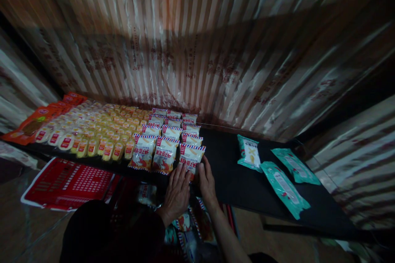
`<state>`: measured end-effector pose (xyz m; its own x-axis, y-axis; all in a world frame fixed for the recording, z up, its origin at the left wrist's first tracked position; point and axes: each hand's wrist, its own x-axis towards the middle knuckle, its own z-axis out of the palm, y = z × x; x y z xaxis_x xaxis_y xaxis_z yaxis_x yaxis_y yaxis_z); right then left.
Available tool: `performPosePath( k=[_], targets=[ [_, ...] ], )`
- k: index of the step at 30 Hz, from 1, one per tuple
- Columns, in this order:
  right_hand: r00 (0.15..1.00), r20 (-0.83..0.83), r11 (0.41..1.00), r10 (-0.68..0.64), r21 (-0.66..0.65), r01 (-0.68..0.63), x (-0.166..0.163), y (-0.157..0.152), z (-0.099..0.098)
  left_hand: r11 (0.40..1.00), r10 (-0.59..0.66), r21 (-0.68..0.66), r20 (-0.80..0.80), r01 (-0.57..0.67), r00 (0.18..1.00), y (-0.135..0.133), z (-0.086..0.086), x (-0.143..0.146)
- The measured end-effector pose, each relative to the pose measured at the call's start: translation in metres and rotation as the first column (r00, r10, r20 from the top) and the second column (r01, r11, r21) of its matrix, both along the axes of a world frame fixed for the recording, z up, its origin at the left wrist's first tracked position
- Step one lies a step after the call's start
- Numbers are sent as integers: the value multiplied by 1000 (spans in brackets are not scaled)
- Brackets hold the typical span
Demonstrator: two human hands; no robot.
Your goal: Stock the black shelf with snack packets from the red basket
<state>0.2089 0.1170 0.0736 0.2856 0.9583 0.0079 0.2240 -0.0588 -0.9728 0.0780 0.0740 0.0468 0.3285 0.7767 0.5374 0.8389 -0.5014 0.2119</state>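
A striped sheet [197, 41] hangs behind a black table [228, 172], and a red crate [70, 183] sits below the table's front left. Small yellow packets [92, 131] fill the left half in tight rows, with orange packets [33, 123] at the left edge. Three columns of red-white-and-blue packets [168, 139] stand near the middle, and three teal packets [284, 187] lie loose towards the right edge.

The work looks like squaring up the front packet [191, 154] of the rightmost column, right at the front edge. Its long axis runs front to back, with the striped top seal pointing at the back edge, slightly askew. The left hand [176, 192] lies unclenched, fingers flat against its lower left. The right hand [206, 181] touches its lower right corner; the dim light hides whether it pinches. A further nudge calls for light, even pressure from both sides, so neighbouring packets stay aligned
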Motion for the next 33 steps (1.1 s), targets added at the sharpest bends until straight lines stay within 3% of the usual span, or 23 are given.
performPosePath(
  k=[6,21,27,33],
  targets=[
    [995,-94,998,25,-63,-31,-2,18,7,1000,-16,18,-25,16,1000,11,6,2],
    [981,-168,995,101,9,-101,-5,22,-1,998,46,53,-40,-44,998,16,-1,6],
    [978,-206,1000,0,-2,0,0,36,-5,997,59,60,-48,-56,997,15,0,7],
    [976,-216,1000,-7,-24,1,5,58,-4,995,64,76,-45,-60,997,16,0,8]
  ],
)
